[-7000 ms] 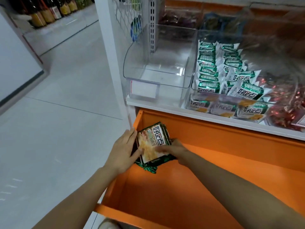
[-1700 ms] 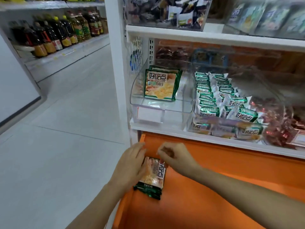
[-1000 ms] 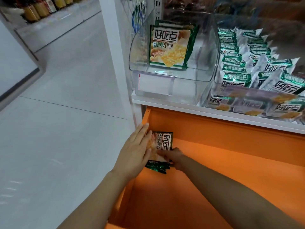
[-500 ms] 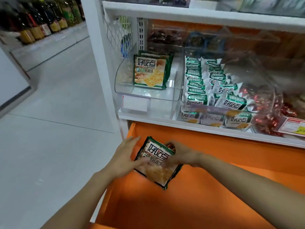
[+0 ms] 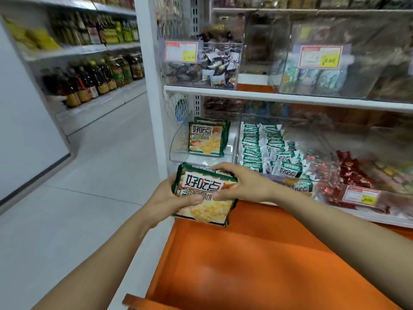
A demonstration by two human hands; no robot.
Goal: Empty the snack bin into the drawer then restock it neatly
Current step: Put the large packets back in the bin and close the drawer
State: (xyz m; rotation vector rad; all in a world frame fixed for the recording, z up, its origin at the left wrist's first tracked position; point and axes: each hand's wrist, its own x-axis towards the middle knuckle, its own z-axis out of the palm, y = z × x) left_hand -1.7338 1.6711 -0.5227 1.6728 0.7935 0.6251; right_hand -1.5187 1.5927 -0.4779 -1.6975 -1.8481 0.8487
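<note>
Currently left hand [image 5: 169, 198] and right hand [image 5: 243, 186] both clamp a stack of snack packs [image 5: 204, 195], held above the open orange drawer [image 5: 257, 265]. More packs [image 5: 206, 138] stand upright in the clear bin [image 5: 178, 148] above it.

Both forearms extended forward, bare. Left hand [image 5: 166, 198] grip closed from left; right hand [image 5: 243, 186] grip closed from right, thumbs on top.

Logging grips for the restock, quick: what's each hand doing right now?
Left hand: closed on the left side of the cracker packs.
Right hand: closed on the right side of the same packs.
</note>
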